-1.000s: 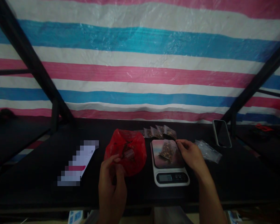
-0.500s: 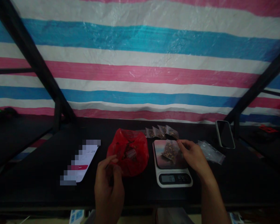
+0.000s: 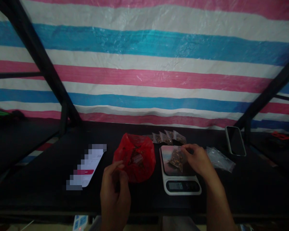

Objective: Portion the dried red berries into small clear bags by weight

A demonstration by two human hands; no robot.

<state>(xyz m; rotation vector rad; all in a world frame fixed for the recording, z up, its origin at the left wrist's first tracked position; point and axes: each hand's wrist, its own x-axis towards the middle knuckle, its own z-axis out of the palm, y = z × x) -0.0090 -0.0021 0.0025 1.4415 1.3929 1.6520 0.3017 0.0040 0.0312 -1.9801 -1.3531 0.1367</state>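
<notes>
**Small bag on the scale, one pinch from tipping**

From my head camera: my right hand (image 3: pixel 197 160) pinches the small clear bag (image 3: pixel 177 157) of brown bits, resting on the scale (image 3: pixel 180 186) under my fingers. My left hand (image 3: pixel 115 189) curls loosely, apparently empty, just short of the red bag (image 3: pixel 135 157). If I tug sideways, the small bag could spill or slide off

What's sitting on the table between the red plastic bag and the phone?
In the head view, a kitchen scale with a small seed packet under the right hand, then clear empty bags.
</notes>
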